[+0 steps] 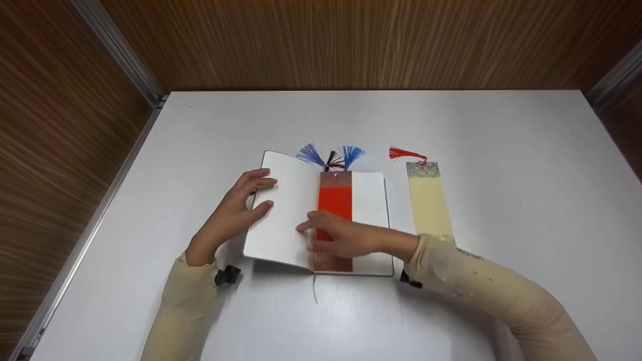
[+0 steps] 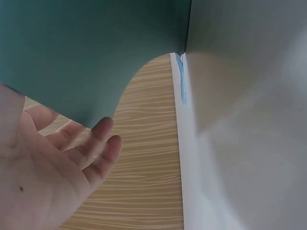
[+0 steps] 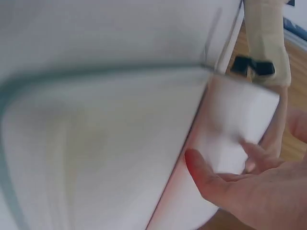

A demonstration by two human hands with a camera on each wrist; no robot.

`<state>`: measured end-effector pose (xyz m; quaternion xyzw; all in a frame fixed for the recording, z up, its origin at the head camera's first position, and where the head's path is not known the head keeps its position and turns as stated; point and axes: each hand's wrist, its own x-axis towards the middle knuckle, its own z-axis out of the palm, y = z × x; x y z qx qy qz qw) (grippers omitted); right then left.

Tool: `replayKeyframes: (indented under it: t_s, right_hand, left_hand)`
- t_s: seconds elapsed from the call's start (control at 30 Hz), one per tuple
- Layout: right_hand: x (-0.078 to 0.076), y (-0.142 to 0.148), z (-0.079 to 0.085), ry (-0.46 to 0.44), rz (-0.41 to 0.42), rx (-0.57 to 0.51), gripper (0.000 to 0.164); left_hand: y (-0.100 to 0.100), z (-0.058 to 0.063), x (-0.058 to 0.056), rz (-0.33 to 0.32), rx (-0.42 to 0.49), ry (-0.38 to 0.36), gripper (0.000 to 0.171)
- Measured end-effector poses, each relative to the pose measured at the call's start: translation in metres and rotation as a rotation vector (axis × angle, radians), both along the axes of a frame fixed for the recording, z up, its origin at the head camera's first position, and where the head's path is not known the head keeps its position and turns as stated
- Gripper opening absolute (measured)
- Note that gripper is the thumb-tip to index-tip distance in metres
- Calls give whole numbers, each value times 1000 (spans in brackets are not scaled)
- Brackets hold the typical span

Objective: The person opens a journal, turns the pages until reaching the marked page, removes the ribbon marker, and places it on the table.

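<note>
An open notebook point(image 1: 371, 200) with blank white pages lies on the table, its left side point(image 1: 283, 210) raised at a slant. My left hand point(image 1: 233, 210) is at its left edge, thumb and two fingers over the page. In the left wrist view, the other fingers point(image 2: 98, 163) sit below the green cover point(image 2: 86, 48). My right hand point(image 1: 346, 235) reaches across a red bookmark point(image 1: 336, 200) with brown patterned ends, lying along the gutter of the right page. Its fingertips are at the left page, near the fold. Two blue tassels point(image 1: 353, 156) and a dark tassel point(image 1: 333, 159) stick out above the notebook.
A cream bookmark point(image 1: 429, 200) with a grey patterned end and red tassel point(image 1: 404, 153) lies on the white table point(image 1: 516, 165) right of the notebook, partly under the right sleeve point(image 1: 481, 281). A thin ribbon point(image 1: 315, 291) hangs from the spine. Wood-grain panels point(image 1: 351, 45) border the table.
</note>
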<state>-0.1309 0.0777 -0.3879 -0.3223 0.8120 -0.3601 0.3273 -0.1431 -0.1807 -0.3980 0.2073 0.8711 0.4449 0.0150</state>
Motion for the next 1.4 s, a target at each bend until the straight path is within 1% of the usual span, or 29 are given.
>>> replayKeyframes:
  t_s: [0.1,0.17,0.23,0.33,0.47,0.53,0.7,0.83,0.9,1.13,1.4]
  right_hand:
    - [-23,9,1,-25,-131,-6,41]
    - [-39,16,0,-41,-219,-12,40]
    - [-53,24,-2,-54,-283,-17,39]
    - [-68,36,-6,-58,-351,-26,38]
    - [-81,49,-9,-75,-400,-12,41]
    - [-85,54,-11,-95,-404,19,44]
    - [-93,62,-10,-128,-377,118,51]
    - [-97,62,-10,-125,-340,164,51]
    - [-97,62,-11,-122,-324,170,51]
    - [-103,64,-18,-157,-289,124,54]
    - [-102,63,-19,-149,-313,122,49]
  left_hand:
    - [0,0,0,6,-20,3,39]
    - [-1,0,1,11,-29,1,40]
    - [-1,0,1,15,-32,-6,40]
    - [-1,0,0,14,-29,-6,41]
    - [-1,-1,0,15,-32,-5,41]
    - [-1,-1,0,18,-38,-12,41]
    - [-1,2,0,18,-43,-52,41]
    - [-1,2,-1,7,-39,-72,41]
    - [-2,2,-1,4,-40,-75,42]
    - [-1,0,-1,-11,-53,-40,45]
    - [-1,-1,-2,-12,-38,-44,43]
